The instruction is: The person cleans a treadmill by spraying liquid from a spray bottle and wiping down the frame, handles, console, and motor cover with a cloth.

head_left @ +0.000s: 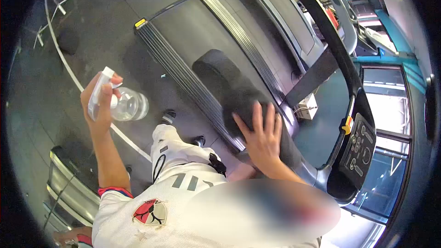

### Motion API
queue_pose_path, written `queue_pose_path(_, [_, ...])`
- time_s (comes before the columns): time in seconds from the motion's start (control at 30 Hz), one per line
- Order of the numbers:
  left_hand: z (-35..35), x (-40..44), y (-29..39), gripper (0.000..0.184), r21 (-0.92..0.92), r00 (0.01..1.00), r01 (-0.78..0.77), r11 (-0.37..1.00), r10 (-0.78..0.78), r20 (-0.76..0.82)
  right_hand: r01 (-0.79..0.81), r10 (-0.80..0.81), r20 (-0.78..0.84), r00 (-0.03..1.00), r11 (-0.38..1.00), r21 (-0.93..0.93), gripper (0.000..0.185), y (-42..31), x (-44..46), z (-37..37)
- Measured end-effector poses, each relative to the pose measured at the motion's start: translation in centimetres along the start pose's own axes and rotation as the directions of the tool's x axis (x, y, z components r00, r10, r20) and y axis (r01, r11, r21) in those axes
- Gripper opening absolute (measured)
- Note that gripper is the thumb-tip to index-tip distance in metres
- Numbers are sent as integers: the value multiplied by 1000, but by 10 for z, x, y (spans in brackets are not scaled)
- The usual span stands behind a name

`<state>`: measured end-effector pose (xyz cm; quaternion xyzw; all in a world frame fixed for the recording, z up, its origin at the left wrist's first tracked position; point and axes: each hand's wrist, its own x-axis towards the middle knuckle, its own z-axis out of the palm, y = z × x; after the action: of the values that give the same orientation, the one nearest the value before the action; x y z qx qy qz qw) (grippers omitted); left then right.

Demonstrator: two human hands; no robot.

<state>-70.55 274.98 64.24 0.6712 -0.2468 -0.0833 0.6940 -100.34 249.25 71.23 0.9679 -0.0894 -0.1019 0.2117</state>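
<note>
My left hand point(102, 96) is closed around the white trigger head of a clear spray bottle point(131, 104), held up over the floor. The bottle tilts sideways, its transparent body pointing right. My right hand point(262, 138) lies on the dark side rail point(216, 66) of a treadmill, fingers stretched and spread. Beneath those fingers is a dark, blurred patch; I cannot tell whether it is a cloth or part of the rail. The treadmill's running belt point(193, 27) lies beyond, between ribbed side strips.
The treadmill's console point(360, 151) with buttons stands at the right. A second treadmill point(280, 14) is behind it, and another machine point(76, 188) sits at lower left. A white box point(306, 107) rests near the treadmill's base. Windows point(386, 105) line the right side.
</note>
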Motion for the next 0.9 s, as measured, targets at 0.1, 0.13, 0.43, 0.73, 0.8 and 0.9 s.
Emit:
queue_pose_path(0.1, [9, -4, 0, 49, 19, 999, -29, 999, 29, -42, 95, -117, -133, 984, 983, -156, 51, -34, 110, 2])
queue_pose_path(0.13, [10, -5, -2, 50, 19, 999, -24, 1000, 25, -45, 137, -168, -152, 974, 971, -196, 48, -45, 140, 2])
queue_pose_path(0.43, [23, -28, -19, 47, 39, 998, 70, 997, -69, -11, 180, -160, 82, 984, 845, -504, 54, -102, 215, 52])
queue_pose_path(0.73, [9, 44, -49, 66, -154, 965, 137, 979, -96, 243, -164, 200, -309, 930, 977, 139, 51, -9, -50, 25])
queue_pose_path(0.8, [17, 66, -25, 70, -213, 958, 134, 968, -72, 276, -283, 345, -341, 875, 934, 219, 51, 4, -118, 38])
queue_pose_path(0.9, [27, 95, 10, 68, -237, 931, 66, 969, 26, 363, -470, 574, -214, 790, 793, 388, 73, 43, -235, 27])
